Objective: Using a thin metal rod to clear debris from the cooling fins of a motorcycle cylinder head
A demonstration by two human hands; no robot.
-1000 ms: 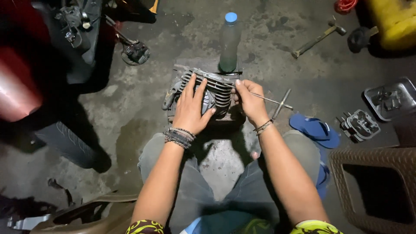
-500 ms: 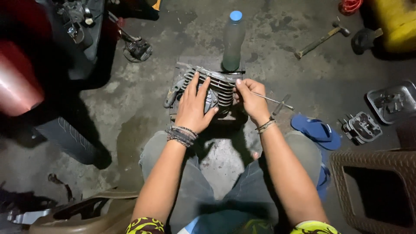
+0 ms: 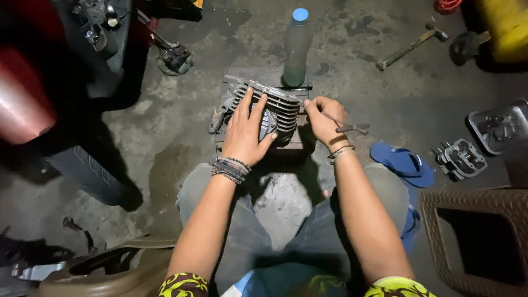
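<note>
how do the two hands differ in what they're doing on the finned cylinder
The left hand lies flat and spread over the finned engine cylinder, pressing on top; the right hand is curled at the cylinder's right side, gripping a T-handle wrench. The left hand holds no tool. Both wrists wear bracelets, and both hands meet the same cylinder.

A grey finned cylinder [image 3: 275, 107] is set on a block on the concrete floor, fins stacked along its side, partly covered by a hand. A thin metal T-wrench [image 3: 346, 126] is held just right of it, handle pointing right.
</note>
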